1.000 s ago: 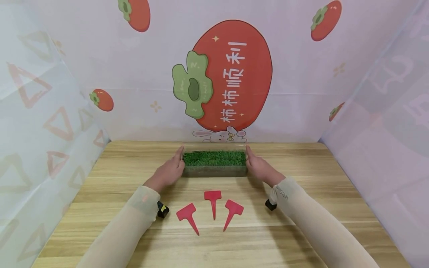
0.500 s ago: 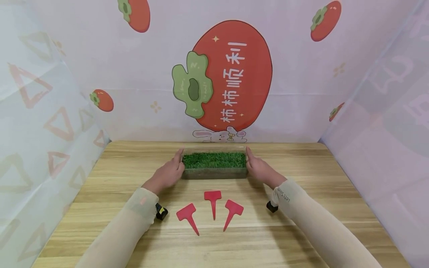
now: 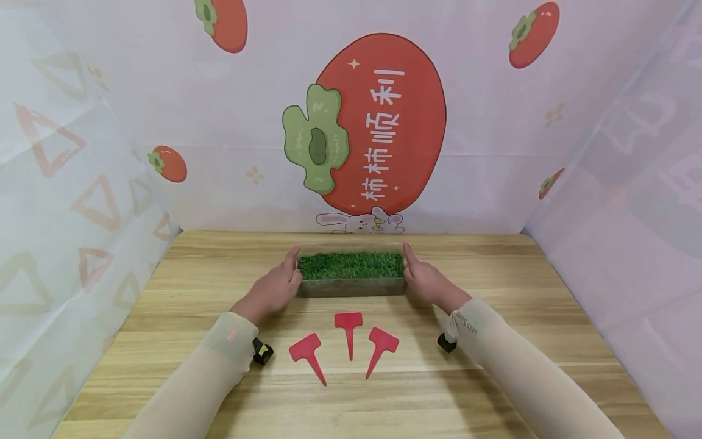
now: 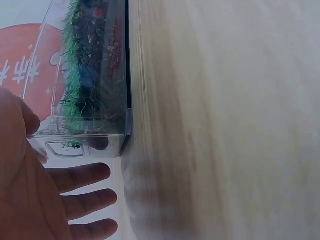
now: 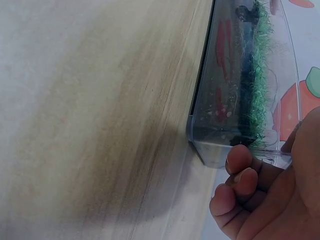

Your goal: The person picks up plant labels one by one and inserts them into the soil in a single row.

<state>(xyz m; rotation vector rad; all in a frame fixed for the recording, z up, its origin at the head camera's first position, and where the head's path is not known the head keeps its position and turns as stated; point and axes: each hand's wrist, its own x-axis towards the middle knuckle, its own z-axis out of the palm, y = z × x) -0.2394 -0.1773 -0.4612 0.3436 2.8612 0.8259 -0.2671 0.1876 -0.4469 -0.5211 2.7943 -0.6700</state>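
A long clear plastic box (image 3: 353, 288) holds a strip of green grass (image 3: 351, 264) and lies crosswise on the table. My left hand (image 3: 272, 288) grips its left end; in the left wrist view the thumb lies over the rim, while three lower fingers extend beside the end wall. At the opposite end my right hand (image 3: 433, 281) holds the box, its lower fingers curled against the wall in the right wrist view. Nearer to me lie three red T-shaped plant labels: a left label (image 3: 304, 348), a middle label (image 3: 348, 319) and a right label (image 3: 383, 339).
The wooden table (image 3: 493, 268) ends at a printed back cloth (image 3: 477, 140) with persimmons. Patterned cloths hang along both sides. Small black devices sit at both wrists, including a left device (image 3: 262, 352).
Both hands have drawn the box slightly toward me, nearer to the labels. The three labels stay where they were.
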